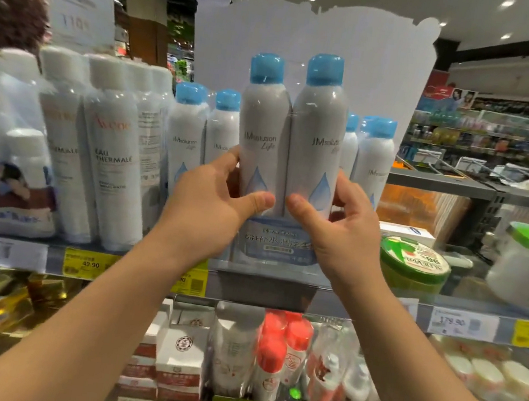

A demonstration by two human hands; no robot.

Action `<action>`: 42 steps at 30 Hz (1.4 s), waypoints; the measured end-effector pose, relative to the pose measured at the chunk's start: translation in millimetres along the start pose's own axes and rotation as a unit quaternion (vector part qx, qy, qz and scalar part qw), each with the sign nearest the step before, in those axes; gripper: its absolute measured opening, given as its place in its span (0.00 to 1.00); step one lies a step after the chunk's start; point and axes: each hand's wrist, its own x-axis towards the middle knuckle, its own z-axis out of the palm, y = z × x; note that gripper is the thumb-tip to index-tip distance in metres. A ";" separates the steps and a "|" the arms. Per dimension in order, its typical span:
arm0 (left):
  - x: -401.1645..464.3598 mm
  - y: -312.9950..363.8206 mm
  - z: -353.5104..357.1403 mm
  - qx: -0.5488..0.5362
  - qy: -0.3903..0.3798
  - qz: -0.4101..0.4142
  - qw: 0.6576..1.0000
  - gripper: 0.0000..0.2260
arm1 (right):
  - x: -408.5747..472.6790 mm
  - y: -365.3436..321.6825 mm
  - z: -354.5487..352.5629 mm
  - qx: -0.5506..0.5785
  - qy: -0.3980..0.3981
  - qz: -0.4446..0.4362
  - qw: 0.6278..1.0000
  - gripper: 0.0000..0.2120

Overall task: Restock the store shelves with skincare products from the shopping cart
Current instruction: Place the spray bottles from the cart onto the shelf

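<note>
Head view puts you square in front of the top shelf [136, 256], with a shrink-wrapped twin pack [290, 157] of blue-capped spray bottles held between both hands at the shelf's front edge. Your left hand [210, 200] wraps the left bottle, thumb across the front and fingers curled behind; your right hand [333, 222] does the same on the right bottle, so each hand is closed around the pack rather than spread. The pack stands upright, and its base looks to be at or just above the shelf lip, though your hands and the wrap hide whether it is actually resting there. Behind it, more of the same blue-capped bottles [186, 137] already stand in a row on both sides, and white-capped spray cans [112, 155] fill the shelf to the left, so much of this section appears stocked. I'd judge this pack is in the middle of being placed: it probably needs to be pushed back in line with its neighbours and then released. The shopping cart is out of view, so you cannot tell from here how many products are left to shelve.
</note>
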 end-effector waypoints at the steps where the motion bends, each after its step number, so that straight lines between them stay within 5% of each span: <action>1: 1.6 -3.0 -1.1 0.015 0.000 0.003 1.000 0.19 | 0.1 1.0 2.1 -0.002 0.000 -0.004 1.000 0.23; 21: 18.0 -30.1 11.9 0.169 0.030 0.003 0.985 0.15 | -0.3 34.5 17.7 -0.012 -0.021 0.045 0.999 0.21; 34: 21.5 -26.7 20.0 0.128 0.061 -0.026 0.990 0.30 | 2.2 35.8 24.6 -0.178 0.017 0.013 0.984 0.20; 42: 22.1 -37.6 20.4 0.183 0.032 -0.017 0.982 0.26 | -2.5 38.3 26.1 -0.190 0.022 0.055 0.980 0.29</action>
